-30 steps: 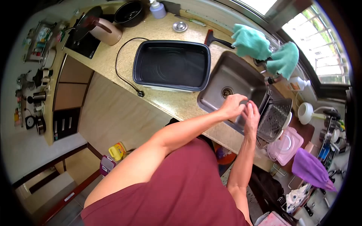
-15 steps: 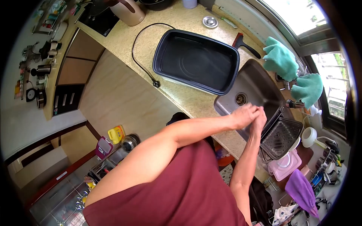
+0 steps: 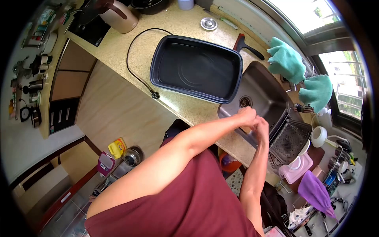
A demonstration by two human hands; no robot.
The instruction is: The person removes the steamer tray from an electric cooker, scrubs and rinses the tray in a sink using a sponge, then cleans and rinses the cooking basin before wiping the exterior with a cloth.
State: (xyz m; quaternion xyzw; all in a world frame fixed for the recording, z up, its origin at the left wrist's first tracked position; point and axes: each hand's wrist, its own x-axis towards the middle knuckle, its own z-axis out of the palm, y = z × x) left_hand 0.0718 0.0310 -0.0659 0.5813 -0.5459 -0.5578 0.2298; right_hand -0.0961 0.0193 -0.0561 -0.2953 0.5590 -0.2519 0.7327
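Both hands meet over the near part of the steel sink [image 3: 270, 85], just below its drain [image 3: 245, 102]. My left hand [image 3: 247, 116] is closed, its fingers curled near those of the other hand. Against it is my right hand [image 3: 260, 127], bent at the wrist with its fingers folded downward. Whatever may be between them is hidden. A large dark rectangular pan [image 3: 193, 67] lies on the counter to the left, its edge overlapping the sink rim. A black power cord [image 3: 128, 59] curves around its left side, the plug near the counter edge.
Right of the sink sits a black drain tray [image 3: 290, 141], with a pink container [image 3: 296, 168] beyond. Teal cloths [image 3: 287, 61] hang by the faucet. A squeegee [image 3: 248, 47], metal disc [image 3: 209, 23] and kettle [image 3: 118, 17] are on the counter. A purple cloth [image 3: 314, 193] hangs lower right.
The view has shifted, so the counter things appear farther left. My hands stay together over the sink; the right one has turned, its fingers now pointing more downward.
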